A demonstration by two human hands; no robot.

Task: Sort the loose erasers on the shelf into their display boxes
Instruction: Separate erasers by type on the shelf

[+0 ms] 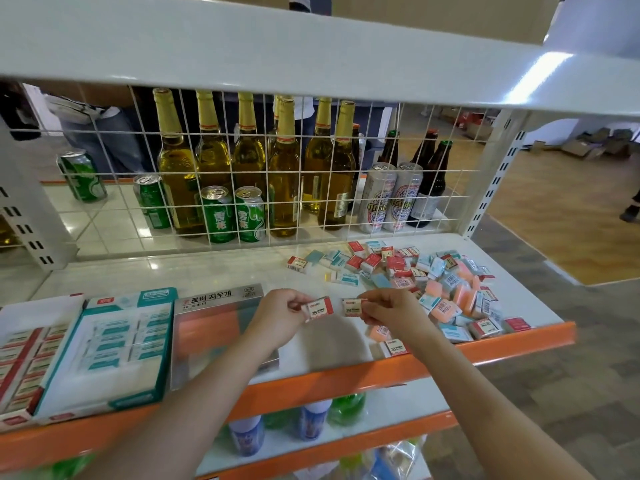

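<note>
Left hand (281, 315) pinches red-labelled eraser (319, 308); right hand (388, 308) pinches second eraser (353, 307), both held above shelf (346, 341). Matching red box (20, 362) sits far left; labels best checked, erasers laid flat in rows. Loose pile (443, 289) remains at right.

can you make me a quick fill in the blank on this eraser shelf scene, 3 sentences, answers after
1. Each hand, left hand and right hand, pinches one red and white ____.
2. The loose pile lies on the ____ side of the shelf.
3. The display boxes number ____: red box, teal box, silver box.

Missing words: eraser; right; three
</note>
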